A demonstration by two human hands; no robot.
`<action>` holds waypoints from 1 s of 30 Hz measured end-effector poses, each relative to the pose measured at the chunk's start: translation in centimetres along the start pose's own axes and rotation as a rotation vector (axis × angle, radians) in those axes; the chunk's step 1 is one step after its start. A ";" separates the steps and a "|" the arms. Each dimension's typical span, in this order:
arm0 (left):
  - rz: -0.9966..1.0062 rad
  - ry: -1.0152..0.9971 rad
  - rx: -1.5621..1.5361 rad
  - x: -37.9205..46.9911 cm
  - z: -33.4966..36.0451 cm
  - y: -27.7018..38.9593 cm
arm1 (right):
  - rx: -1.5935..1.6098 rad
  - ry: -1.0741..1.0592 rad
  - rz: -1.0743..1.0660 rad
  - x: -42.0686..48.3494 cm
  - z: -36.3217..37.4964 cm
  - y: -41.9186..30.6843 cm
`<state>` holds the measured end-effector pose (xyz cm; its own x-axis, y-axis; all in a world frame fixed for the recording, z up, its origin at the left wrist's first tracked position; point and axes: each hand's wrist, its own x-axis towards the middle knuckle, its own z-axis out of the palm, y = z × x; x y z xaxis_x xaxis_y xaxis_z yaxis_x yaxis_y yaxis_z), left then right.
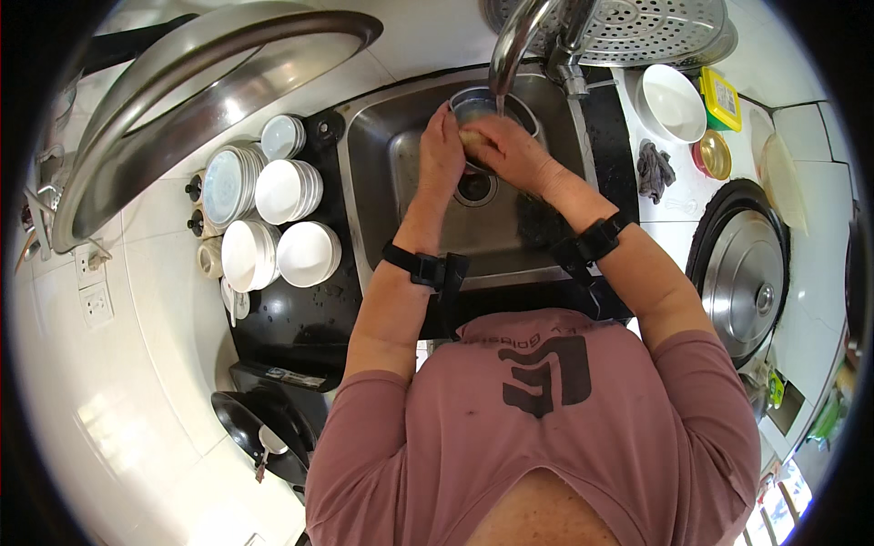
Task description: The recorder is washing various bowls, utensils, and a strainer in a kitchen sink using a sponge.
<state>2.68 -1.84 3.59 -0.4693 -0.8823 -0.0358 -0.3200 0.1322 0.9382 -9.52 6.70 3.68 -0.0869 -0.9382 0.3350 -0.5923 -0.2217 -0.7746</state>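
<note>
A round metal bowl [530, 112] sits in the stainless steel sink [403, 225] under the faucet [504, 65]. A thin stream of water falls from the spout into the bowl, close to my right hand. My left hand [442, 151] lies against the bowl's left rim. Whether its fingers grip the rim or the thing beside it is hidden. My right hand [511, 151] reaches over the bowl with bent fingers around a small pale yellowish thing [476, 142]. That thing is mostly covered, and its kind cannot be made out. Below the hands the sink drain [476, 189] shows.
Stacks of white bowls [304, 254] and plates [231, 185] stand on the left black counter. A large wok [225, 102] leans at the upper left. To the right are a white bowl [672, 104], a grey cloth [655, 172] and a metal-lidded pot [744, 280].
</note>
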 end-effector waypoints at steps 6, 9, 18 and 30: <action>0.173 -0.089 0.193 0.5 -2.0 -1.6 | 0.159 -0.371 0.103 -0.4 -1.6 -1.3; 0.058 -0.210 0.185 -0.6 -2.1 -0.2 | 0.068 -0.596 0.155 0.0 -1.9 -0.2; 0.457 -0.086 0.386 1.0 -0.8 -3.5 | -0.799 -0.411 0.197 0.7 0.7 2.8; -0.178 -0.197 0.108 1.1 -1.9 -3.8 | 0.262 -0.188 0.251 0.1 1.3 -0.4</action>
<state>4.97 -4.15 0.67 -0.5455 -0.7927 -0.2724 -0.4925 0.0402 0.8694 -8.19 6.31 3.35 -0.0404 -0.9987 0.0326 -0.3448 -0.0167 -0.9385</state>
